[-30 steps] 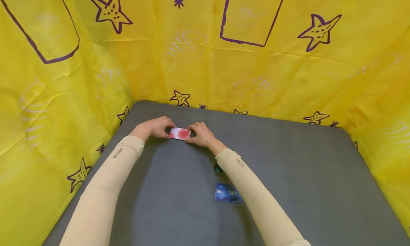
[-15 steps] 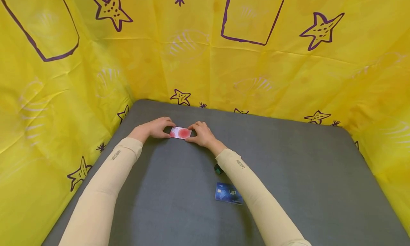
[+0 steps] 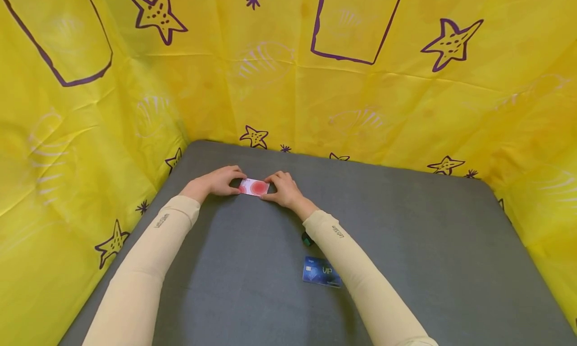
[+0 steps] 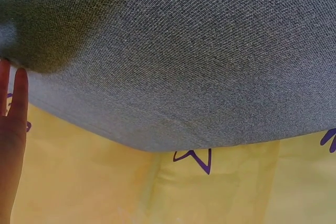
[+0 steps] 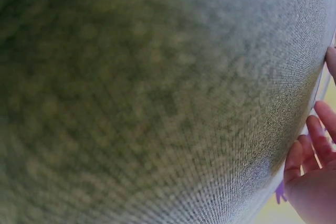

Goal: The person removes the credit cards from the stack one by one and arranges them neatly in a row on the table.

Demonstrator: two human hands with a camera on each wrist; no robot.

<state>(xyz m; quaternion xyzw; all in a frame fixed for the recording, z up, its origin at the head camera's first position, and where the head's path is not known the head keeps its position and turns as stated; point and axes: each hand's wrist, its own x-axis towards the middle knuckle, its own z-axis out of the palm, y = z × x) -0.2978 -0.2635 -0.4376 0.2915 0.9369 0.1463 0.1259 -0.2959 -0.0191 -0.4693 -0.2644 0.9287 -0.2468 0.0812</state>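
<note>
In the head view a small white and pink card (image 3: pixel 254 187) with red circles lies between my two hands toward the back left of the table. My left hand (image 3: pixel 220 180) pinches its left end, thumb at the front corner and a finger at the back one. At the right end, my right hand (image 3: pixel 285 189) holds it the same way. The left wrist view catches only two fingers (image 4: pixel 19 93) at its left border. Several curled fingers (image 5: pixel 316 140) show at the right border of the right wrist view, close to the cloth; the card is out of sight there.
A blue VIP card (image 3: pixel 317 272) lies nearer on the grey table (image 3: pixel 419 246), partly covered by the right sleeve. A small dark green-topped object (image 3: pixel 307 239) shows beside the right cuff. Yellow cloth (image 3: pixel 288 95) with starfish drawings walls the table's back and sides.
The left cuff has shifted very slightly to the left. Both hands and the card between them stay in nearly the same place.
</note>
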